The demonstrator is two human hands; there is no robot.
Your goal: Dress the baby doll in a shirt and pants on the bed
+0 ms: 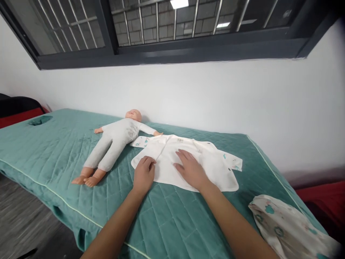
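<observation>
A white baby shirt (167, 169) lies spread open on the green quilted bed cover (178, 219), its plain inside facing up and its printed sleeves stretched out to both sides. At its left front edge, my left hand (145, 173) has its fingers curled together on the cloth. My right hand (192, 169) rests palm down near the shirt's middle, fingers stretched out and holding nothing. A baby doll (115, 136) in a pale grey body suit lies on its back to the left, one hand near the shirt's left sleeve.
A crumpled printed baby garment (288, 223) lies at the front right corner of the bed. The white wall (215, 93) runs along the far side below a dark-framed window (172, 54). Toward the left end, the cover has a round hole (40, 120). Red material (326, 198) shows beyond the right edge.
</observation>
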